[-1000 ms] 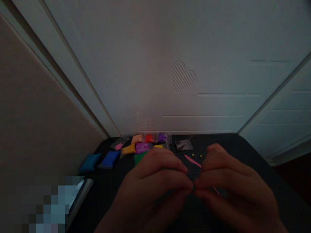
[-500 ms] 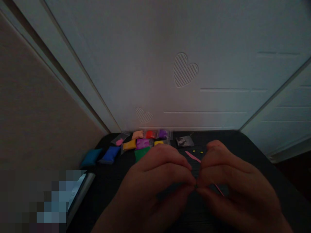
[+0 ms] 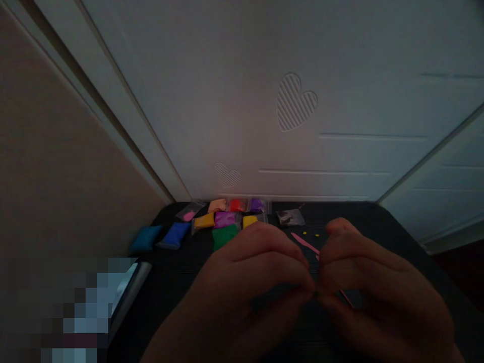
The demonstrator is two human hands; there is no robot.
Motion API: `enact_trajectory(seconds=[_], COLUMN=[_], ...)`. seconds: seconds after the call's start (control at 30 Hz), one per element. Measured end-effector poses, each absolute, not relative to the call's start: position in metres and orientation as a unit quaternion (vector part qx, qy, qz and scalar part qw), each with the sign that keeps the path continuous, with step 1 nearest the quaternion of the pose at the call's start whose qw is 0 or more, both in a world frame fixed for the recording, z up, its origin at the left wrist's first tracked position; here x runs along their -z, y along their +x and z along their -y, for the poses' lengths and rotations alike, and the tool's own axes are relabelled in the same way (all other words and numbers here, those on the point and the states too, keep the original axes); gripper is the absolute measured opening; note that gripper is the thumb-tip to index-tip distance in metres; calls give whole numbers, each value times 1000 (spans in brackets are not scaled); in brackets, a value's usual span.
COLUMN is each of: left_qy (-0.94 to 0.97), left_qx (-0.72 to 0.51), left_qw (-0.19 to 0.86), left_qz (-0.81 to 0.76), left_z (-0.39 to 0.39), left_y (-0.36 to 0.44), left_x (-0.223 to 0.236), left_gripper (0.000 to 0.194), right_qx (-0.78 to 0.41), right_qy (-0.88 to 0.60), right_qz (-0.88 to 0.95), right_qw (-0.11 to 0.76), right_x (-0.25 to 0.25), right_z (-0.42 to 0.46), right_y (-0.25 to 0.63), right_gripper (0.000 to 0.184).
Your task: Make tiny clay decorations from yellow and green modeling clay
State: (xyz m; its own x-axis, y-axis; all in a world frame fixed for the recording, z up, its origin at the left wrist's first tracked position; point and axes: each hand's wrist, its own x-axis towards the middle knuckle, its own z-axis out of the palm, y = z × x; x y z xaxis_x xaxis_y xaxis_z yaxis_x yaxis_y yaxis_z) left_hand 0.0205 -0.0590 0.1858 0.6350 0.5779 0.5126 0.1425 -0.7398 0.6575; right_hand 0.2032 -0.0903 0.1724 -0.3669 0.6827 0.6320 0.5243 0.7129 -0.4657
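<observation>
Above the front of the dark table (image 3: 177,282), my left hand (image 3: 249,282) and my right hand (image 3: 381,292) meet fingertip to fingertip. Thumb and forefinger are pinched together on each hand. Whatever lies between the tips is too small and dark to make out. Behind my right hand, partly covered by it, lies a pink modelling knife (image 3: 304,243). A thin pink stick (image 3: 347,298) shows below, through the gap of my right hand. Two tiny yellow bits (image 3: 310,234) lie just beyond the knife.
Small bags of coloured clay stand towards the back left, among them green (image 3: 225,237), blue (image 3: 174,236), teal (image 3: 146,238) and red (image 3: 238,205). A clear packet (image 3: 290,217) lies at the back. A white panel (image 3: 242,101) with embossed hearts rises behind the table. A device (image 3: 128,292) is at left.
The whole view has shifted slightly, so table and hands appear a little further right. My hands keep their pinched pose, fingertips together.
</observation>
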Motion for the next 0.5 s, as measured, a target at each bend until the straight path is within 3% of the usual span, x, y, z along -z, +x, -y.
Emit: enact_trajectory(seconds=[0.2,0.5], left_qy=[851,841], left_qx=[-380,-432], left_qw=[290,250], left_qz=[-218,-209], left_z=[58,59], left_y=[21,23], left_x=[-189,-189], left_gripper=[17,16], right_qx=[-96,-69], right_qy=[-365,-334], right_qz=[813,790], right_qw=[444,510], right_x=[-170,-168], right_z=[91,92], right_y=[204,203], right_gripper=[11,26])
